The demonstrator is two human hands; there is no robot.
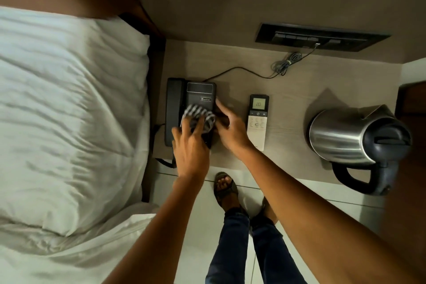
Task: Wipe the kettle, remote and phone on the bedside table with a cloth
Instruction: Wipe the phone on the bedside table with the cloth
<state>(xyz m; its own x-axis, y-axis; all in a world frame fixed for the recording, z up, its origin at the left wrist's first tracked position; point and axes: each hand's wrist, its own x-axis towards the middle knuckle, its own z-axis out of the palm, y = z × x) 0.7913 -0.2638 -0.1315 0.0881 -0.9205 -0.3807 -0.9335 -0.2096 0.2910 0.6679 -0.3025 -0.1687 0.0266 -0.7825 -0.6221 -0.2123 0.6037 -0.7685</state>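
Observation:
A black desk phone (193,97) sits at the left of the bedside table (290,85), its handset along its left side. My left hand (190,145) presses a grey-and-white striped cloth (199,117) onto the phone's keypad, which is hidden under it. My right hand (227,125) grips the phone's right edge. A white remote (257,122) with a lit display lies just right of my right hand. A steel kettle (352,136) with a black lid and handle stands at the table's right end.
A bed with a white pillow (69,110) fills the left. A phone cord (242,70) runs to a coiled bundle and a black switch panel (322,38) on the wall. My sandalled feet (224,188) stand on the tiled floor below the table edge.

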